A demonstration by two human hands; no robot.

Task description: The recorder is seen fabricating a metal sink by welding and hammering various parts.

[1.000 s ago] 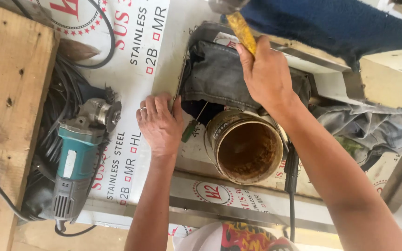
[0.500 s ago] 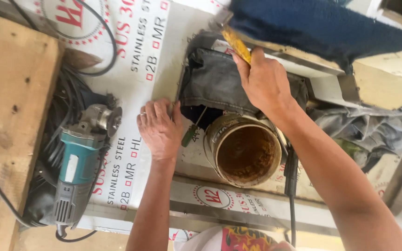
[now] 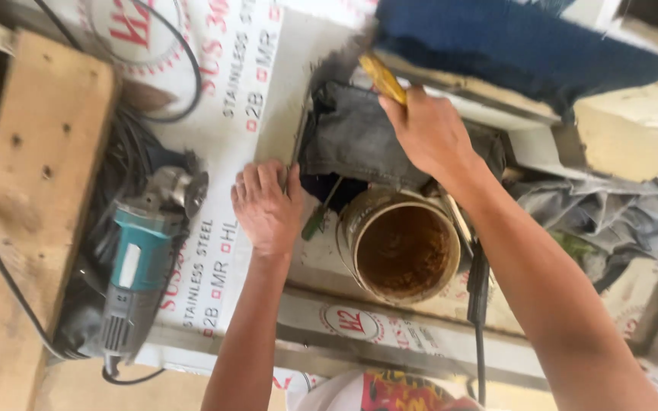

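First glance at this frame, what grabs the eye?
The right hand at top centre grips a yellow-handled tool against the edge of a blue block. Below it stands an open bucket with a rusty brown inside, and the left hand lies flat on the white film-covered sheet beside it. A teal angle grinder lies at left.

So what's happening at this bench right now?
A person's right hand grips a yellow-handled tool raised over dark cloth. The left hand lies flat on a white film-covered sheet. A rusty bucket stands between the arms, and a teal angle grinder lies to the left, beside a wooden plank.
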